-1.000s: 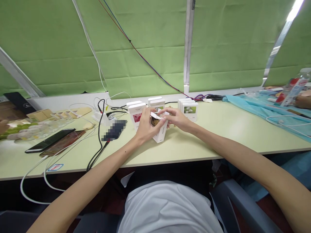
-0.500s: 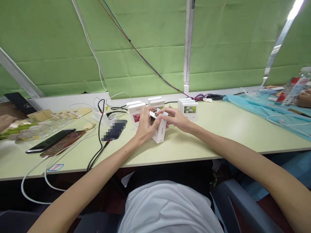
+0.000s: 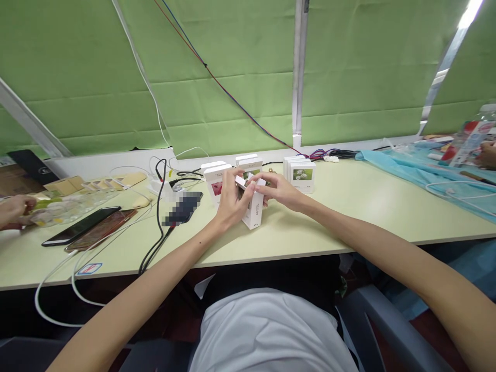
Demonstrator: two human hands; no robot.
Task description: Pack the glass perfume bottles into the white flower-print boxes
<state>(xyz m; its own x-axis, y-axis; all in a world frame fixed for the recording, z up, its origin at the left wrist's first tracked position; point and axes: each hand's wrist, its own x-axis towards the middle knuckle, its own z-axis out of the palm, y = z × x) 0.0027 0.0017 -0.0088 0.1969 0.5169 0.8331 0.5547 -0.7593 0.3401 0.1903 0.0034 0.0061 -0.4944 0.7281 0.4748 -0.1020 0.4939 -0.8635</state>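
A small white carton (image 3: 256,212) stands slightly tilted on the table, with what looks like an open flap at its top. My left hand (image 3: 231,204) is closed round its left side, the thumb across the front near the top. From the right, my right hand (image 3: 285,193) grips its upper edge, thumb and fingertips at the flap. Just behind stand similar white cartons: one with a pink flower picture (image 3: 210,177), and a middle group (image 3: 248,161) partly hidden by my hands. Right of them is a row with a white flower picture (image 3: 303,176).
On the left lie a black phone (image 3: 83,226), a brown phone (image 3: 103,230), a blurred-out phone (image 3: 182,209) and loose cables (image 3: 160,227). Another person's hand (image 3: 15,211) touches clear plastic packs (image 3: 65,206). Blue sheeting (image 3: 411,175) covers the table's right end.
My hands and the carton have barely moved; my fingers shift slightly at its top. At the far left, the other person's hand has come further into view, onto the plastic packs.
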